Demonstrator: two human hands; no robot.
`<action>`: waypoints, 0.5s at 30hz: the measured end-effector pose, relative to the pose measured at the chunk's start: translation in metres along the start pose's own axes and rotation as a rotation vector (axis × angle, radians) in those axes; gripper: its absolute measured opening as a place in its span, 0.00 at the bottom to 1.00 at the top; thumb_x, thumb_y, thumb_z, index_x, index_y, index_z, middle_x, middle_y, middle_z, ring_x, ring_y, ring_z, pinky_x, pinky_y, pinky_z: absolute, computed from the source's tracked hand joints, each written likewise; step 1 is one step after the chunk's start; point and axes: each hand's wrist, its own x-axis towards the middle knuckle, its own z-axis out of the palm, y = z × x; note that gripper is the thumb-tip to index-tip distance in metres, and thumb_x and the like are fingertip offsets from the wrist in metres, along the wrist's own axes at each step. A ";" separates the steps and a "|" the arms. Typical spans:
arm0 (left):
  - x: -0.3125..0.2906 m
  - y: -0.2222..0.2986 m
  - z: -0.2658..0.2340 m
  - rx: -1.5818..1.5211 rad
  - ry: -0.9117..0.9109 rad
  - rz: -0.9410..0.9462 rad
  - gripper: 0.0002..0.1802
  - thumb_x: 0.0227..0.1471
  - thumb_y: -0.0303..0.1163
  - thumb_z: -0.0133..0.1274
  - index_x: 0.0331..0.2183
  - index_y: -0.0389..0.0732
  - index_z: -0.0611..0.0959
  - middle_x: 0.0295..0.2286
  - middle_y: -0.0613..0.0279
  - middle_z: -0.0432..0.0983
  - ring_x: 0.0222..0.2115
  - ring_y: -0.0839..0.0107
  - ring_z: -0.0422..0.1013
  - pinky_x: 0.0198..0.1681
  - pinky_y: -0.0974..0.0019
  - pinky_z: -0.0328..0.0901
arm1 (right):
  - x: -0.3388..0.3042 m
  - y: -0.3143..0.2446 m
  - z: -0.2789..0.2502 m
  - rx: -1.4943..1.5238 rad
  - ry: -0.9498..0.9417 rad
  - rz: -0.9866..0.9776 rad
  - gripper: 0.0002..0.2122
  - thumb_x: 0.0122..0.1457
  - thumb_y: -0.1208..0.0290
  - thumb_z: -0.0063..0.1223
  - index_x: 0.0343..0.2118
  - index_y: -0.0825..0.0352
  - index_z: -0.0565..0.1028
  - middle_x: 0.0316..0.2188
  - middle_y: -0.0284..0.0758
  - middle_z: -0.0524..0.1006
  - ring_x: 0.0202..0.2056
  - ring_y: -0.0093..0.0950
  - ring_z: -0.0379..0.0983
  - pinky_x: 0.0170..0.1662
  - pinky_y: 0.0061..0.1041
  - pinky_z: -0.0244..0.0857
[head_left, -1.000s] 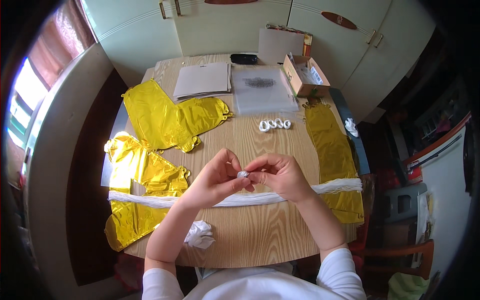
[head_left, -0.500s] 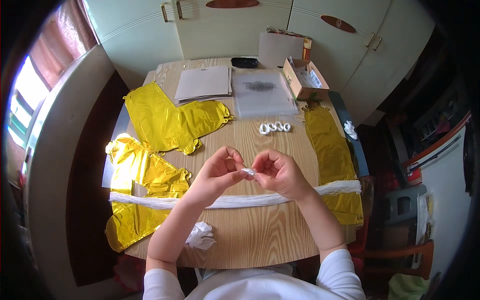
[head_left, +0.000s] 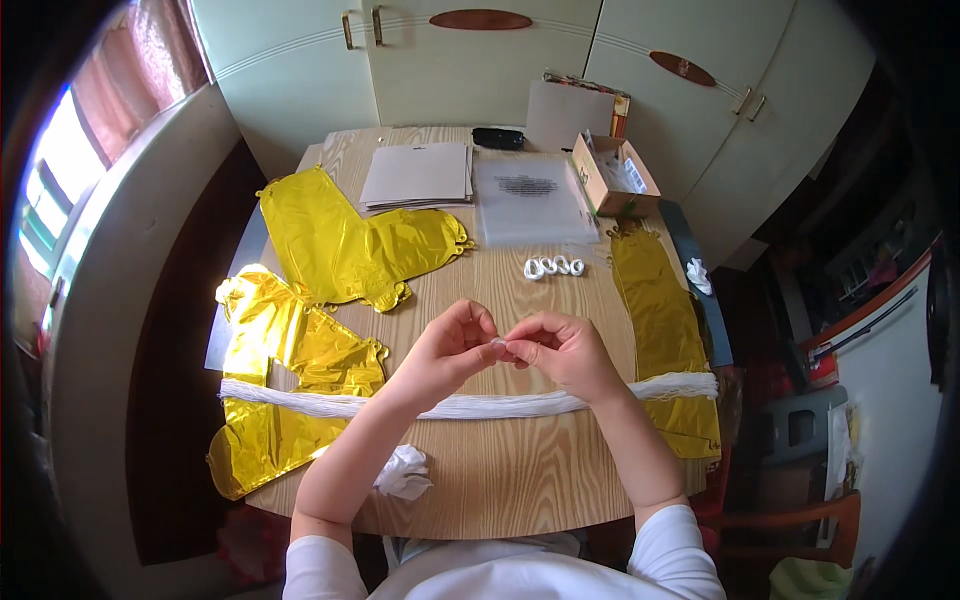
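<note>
Above the middle of the table, my left hand [head_left: 461,343] and my right hand [head_left: 556,346] meet fingertip to fingertip. Both pinch a small white coil [head_left: 498,342], mostly covered by fingers; it resembles the white ribbon coils [head_left: 553,267] lying in a row beyond my right hand. Below my wrists a long bundle of white strings [head_left: 500,405] stretches across the table. Flat gold foil balloons [head_left: 335,245] lie to the left, and more folded gold foil [head_left: 660,310] lies on the right, partly under the strings.
Crumpled white tissue [head_left: 405,472] lies by my left forearm. Farther back are stacked grey cards [head_left: 418,175], clear plastic bags [head_left: 535,215], a black case [head_left: 498,138] and an open cardboard box [head_left: 620,180] of packets. White cabinets [head_left: 480,70] stand behind the wooden table [head_left: 500,490].
My fingertips have closed in around the white coil, so less of it shows. My right hand has turned slightly inward. The whole view has shifted a little.
</note>
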 end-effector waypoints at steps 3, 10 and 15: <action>0.003 -0.008 -0.003 0.020 0.040 0.063 0.12 0.48 0.22 0.53 0.32 0.40 0.67 0.28 0.67 0.70 0.30 0.82 0.67 0.32 0.77 0.61 | 0.002 0.002 -0.003 0.022 0.040 0.024 0.04 0.52 0.77 0.55 0.31 0.70 0.76 0.24 0.30 0.76 0.25 0.15 0.71 0.31 0.14 0.67; 0.004 -0.014 -0.010 0.593 0.088 0.051 0.12 0.43 0.28 0.60 0.30 0.37 0.74 0.24 0.69 0.71 0.21 0.86 0.63 0.24 0.80 0.60 | 0.006 0.010 -0.009 0.213 0.167 -0.043 0.03 0.52 0.78 0.55 0.30 0.70 0.75 0.24 0.33 0.76 0.24 0.17 0.71 0.29 0.15 0.67; 0.003 -0.020 -0.012 0.541 0.137 0.031 0.09 0.45 0.27 0.59 0.30 0.35 0.76 0.22 0.69 0.73 0.24 0.87 0.66 0.26 0.80 0.63 | 0.006 0.010 -0.008 0.273 0.141 -0.026 0.04 0.52 0.77 0.55 0.30 0.69 0.75 0.25 0.33 0.77 0.25 0.18 0.72 0.30 0.16 0.68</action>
